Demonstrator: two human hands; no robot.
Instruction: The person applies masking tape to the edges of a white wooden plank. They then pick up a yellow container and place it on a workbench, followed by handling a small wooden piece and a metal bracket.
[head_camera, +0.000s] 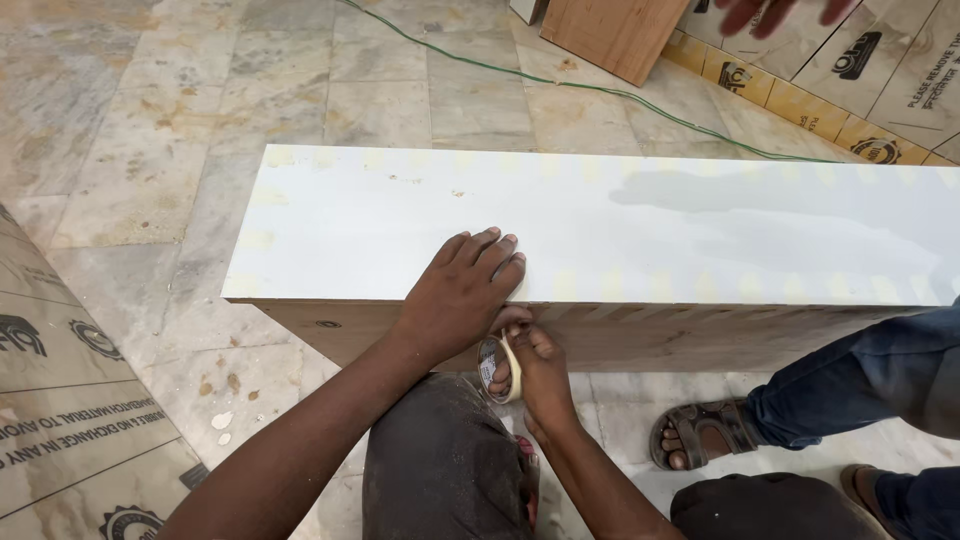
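At the near edge of the white board (600, 225), the left hand (462, 290) lies flat and open while the right hand (535, 368) grips a tape roll (497, 368), taping the edge; pressing the strip down seems next.

co-worker's hands (780, 12) blurred, cut off at top, tape roll (497, 368) half hidden behind fingers

1. Ahead of the left hand (462, 292), the white panel top (620, 225) lies open and flat, free to sweep either way.
2. The right hand (535, 372) is hemmed in: wooden side face (700, 335) ahead, knee (440, 470) beneath.
3. Right of the hands, another person's sandalled foot (700, 430) and jeans leg (860, 385) block the floor.
4. Far beyond, a green wire (600, 90) crosses the floor.
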